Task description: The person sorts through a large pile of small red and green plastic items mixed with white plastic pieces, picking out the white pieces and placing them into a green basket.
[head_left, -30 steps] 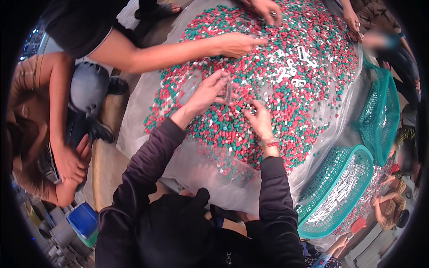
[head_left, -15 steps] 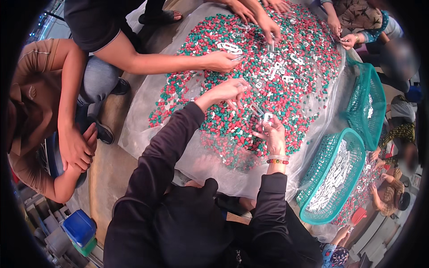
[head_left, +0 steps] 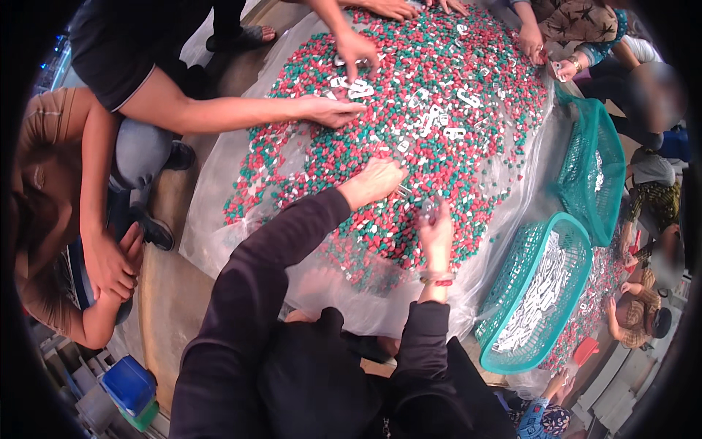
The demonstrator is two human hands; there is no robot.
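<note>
My left hand [head_left: 378, 180] reaches in low over a spread heap of small red, green and white plastic pieces [head_left: 365, 241]. Its fingers are closed, and a thin pale piece [head_left: 403, 191] shows at their tips, too small to name. To its right, my right hand [head_left: 437, 230] is raised, closed around pale plastic frames [head_left: 429, 211] that are blurred and partly behind the fingers. Several white oblong slotted frames [head_left: 434, 121] lie on the heap beyond my hands.
A clear plastic sheet [head_left: 212, 219] lies under the heap. At right stand a teal basket [head_left: 488, 322] of white pieces and a second teal basket [head_left: 578, 164]. A co-worker's hands [head_left: 333, 111] work at far left; another's [head_left: 532, 40] at far right. A seated person [head_left: 110, 256] is at left.
My left hand has dropped nearer to me, toward the heap. My right hand has turned slightly, its fingers closing further over the frames. A co-worker's hands at far left have shifted left.
</note>
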